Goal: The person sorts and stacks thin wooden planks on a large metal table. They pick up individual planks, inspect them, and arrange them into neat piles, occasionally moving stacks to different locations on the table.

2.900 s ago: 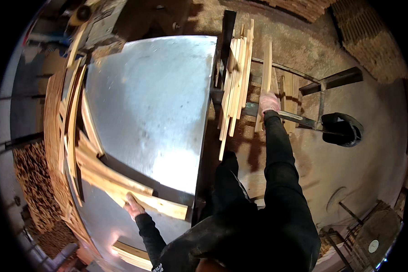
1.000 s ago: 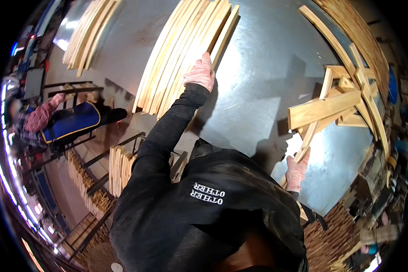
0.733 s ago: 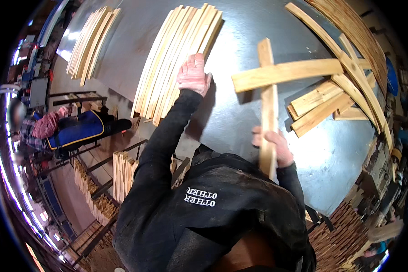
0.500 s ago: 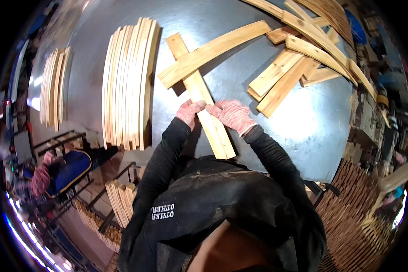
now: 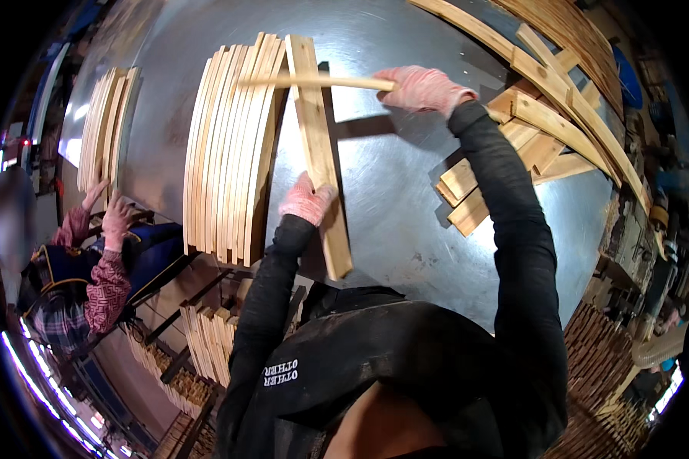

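At frame centre, the left hand (image 5: 306, 200) grips a wide plank (image 5: 318, 145) (lying beside the slat row (image 5: 230, 153)); upper centre, the right hand (image 5: 423, 88) clasps a thin slat (image 5: 314, 80).

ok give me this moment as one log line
left hand: on wide plank | right hand: holds thin strip across slat row | surface: metal table

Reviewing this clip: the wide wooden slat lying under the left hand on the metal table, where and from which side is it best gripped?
Probably at the near end of the wide slat, from its right long edge. The left hand rests there, the curved slats crowd its left edge, and bare table lies on its right.
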Available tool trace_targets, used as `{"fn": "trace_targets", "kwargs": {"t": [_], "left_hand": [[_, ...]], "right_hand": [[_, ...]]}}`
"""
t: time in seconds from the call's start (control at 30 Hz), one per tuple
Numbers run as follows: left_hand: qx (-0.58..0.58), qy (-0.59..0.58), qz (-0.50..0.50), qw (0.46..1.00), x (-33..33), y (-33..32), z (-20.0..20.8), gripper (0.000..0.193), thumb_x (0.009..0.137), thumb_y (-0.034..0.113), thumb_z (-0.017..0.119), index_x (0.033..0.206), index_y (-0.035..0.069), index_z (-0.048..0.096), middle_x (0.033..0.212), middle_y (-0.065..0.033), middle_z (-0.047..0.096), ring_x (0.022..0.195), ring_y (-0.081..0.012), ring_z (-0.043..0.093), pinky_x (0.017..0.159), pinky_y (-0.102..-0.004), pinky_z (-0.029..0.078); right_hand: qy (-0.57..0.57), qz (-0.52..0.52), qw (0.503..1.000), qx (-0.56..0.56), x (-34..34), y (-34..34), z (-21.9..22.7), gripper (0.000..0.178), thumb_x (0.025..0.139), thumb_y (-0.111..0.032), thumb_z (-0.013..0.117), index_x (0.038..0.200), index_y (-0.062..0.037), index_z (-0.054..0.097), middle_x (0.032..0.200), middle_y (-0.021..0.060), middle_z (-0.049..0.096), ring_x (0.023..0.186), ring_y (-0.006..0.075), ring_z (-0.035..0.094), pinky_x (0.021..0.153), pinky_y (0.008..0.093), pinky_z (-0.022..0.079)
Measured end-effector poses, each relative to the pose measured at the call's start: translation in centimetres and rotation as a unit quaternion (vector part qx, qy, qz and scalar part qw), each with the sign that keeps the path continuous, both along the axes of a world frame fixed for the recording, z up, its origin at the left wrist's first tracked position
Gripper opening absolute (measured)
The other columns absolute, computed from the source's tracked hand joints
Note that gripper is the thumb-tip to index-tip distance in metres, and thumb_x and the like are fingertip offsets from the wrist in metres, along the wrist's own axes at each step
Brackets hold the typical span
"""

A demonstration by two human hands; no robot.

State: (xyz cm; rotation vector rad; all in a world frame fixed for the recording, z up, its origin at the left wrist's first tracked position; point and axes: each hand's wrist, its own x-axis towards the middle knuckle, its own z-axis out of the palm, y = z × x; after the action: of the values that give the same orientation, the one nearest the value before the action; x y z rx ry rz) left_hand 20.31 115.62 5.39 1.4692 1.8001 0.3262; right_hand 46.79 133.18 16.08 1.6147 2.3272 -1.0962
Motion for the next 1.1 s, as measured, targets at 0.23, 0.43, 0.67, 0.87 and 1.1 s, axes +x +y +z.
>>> {"fn": "trace_targets", "kwargs": {"t": [0.23,0.43,0.67,0.87,1.1], "left_hand": [[0.189,0.324,-0.028,0.927,-7.9,2.4,1.3,0.059,0.094,0.021,0.054,0.145,0.003,0.032,0.122,-0.024,0.06,0.101,-0.0329,0.064,0.083,-0.0471,0.054],[0.207,-0.057,-0.071,0.974,1.1,-0.7,3.0,0.093,0.08,0.031,0.077,0.148,-0.004,0.025,0.134,-0.027,0.048,0.12,-0.0377,0.053,0.103,-0.0442,0.042],[-0.232,-0.627,0.039,0.743,9.2,-1.6,7.7,0.056,0.086,0.034,0.073,0.126,0.002,0.05,0.091,-0.0131,0.066,0.077,-0.0261,0.067,0.069,-0.0382,0.058],[-0.203,-0.421,0.1,0.878,4.4,-0.9,-2.5,0.064,0.089,0.059,0.061,0.114,0.001,0.06,0.077,-0.0109,0.066,0.068,-0.0182,0.066,0.062,-0.0329,0.056],[-0.305,-0.848,0.081,0.426,6.2,-2.4,-1.5,0.065,0.097,0.057,0.044,0.129,0.001,0.052,0.069,-0.008,0.066,0.048,-0.0186,0.062,0.041,-0.0285,0.052]], "right_hand": [[0.176,-0.025,0.984,-0.029,3.0,-0.1,0.3,0.056,0.089,-0.063,0.055,0.097,-0.0088,0.068,0.082,0.0036,0.068,0.079,0.0156,0.064,0.078,0.0315,0.051],[0.628,-0.114,0.694,-0.333,3.3,-1.2,0.4,0.078,0.086,-0.057,0.064,0.132,0.0027,0.045,0.101,0.0129,0.067,0.09,0.0235,0.069,0.089,0.0423,0.056],[0.504,-0.297,0.811,-0.009,1.5,-6.5,-3.4,0.081,0.084,-0.062,0.064,0.134,0.0007,0.048,0.125,0.0197,0.059,0.115,0.0277,0.059,0.103,0.0445,0.044],[-0.228,-0.602,0.738,0.203,9.3,-15.2,-9.3,0.114,0.069,-0.062,0.075,0.15,-0.0032,0.022,0.152,0.0331,0.022,0.141,0.044,0.029,0.114,0.0478,0.028],[-0.094,-0.66,0.744,0.043,11.2,-18.6,-6.9,0.118,0.067,-0.041,0.08,0.153,-0.0061,0.007,0.148,0.0358,0.027,0.131,0.0457,0.044,0.107,0.0454,0.04]]}}
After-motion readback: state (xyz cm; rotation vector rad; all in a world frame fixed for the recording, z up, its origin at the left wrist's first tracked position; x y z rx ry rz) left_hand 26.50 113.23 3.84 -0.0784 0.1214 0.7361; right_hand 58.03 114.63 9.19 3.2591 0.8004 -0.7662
